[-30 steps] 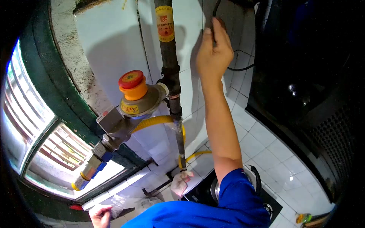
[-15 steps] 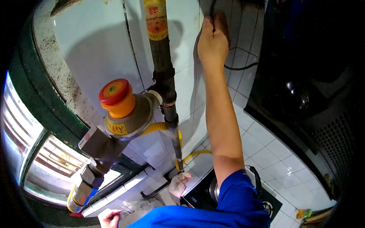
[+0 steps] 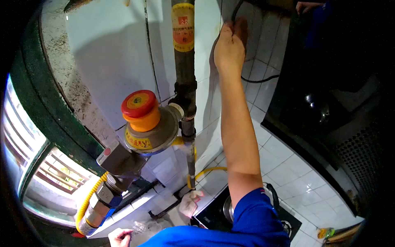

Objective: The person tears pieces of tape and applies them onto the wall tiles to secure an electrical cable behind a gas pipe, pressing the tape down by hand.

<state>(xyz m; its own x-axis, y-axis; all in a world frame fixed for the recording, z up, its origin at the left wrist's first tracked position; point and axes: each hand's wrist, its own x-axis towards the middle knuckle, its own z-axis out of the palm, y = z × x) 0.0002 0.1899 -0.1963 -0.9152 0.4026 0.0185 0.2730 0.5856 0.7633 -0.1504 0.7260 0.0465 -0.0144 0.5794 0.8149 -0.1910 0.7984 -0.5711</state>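
My right hand (image 3: 229, 48) is raised near the tiled wall, its thumb and fingers closed around a black cable (image 3: 237, 10). At the bottom left, my left hand (image 3: 119, 237) has curled fingers, and whatever they hold is hidden. Between the hands, a grey gas regulator (image 3: 154, 129) with a red and orange knob (image 3: 140, 109) joins a dark vertical pipe (image 3: 184, 68). A metal fitting with a blue part (image 3: 101, 203) and a yellow hose (image 3: 86, 201) hang below the regulator. Clear plastic (image 3: 150, 226) lies beside my left hand.
A black range hood (image 3: 321, 136) fills the right side. Below my right arm are a black stove (image 3: 210, 212) and a pinkish cloth (image 3: 189, 203). A barred window (image 3: 61, 171) is at the left. Part of another hand (image 3: 306, 6), perhaps reflected, shows at the top right.
The view has shifted, and the regulator appears larger and lower than a second ago. My right hand stays closed on the cable. The hand at the top right has come into view.
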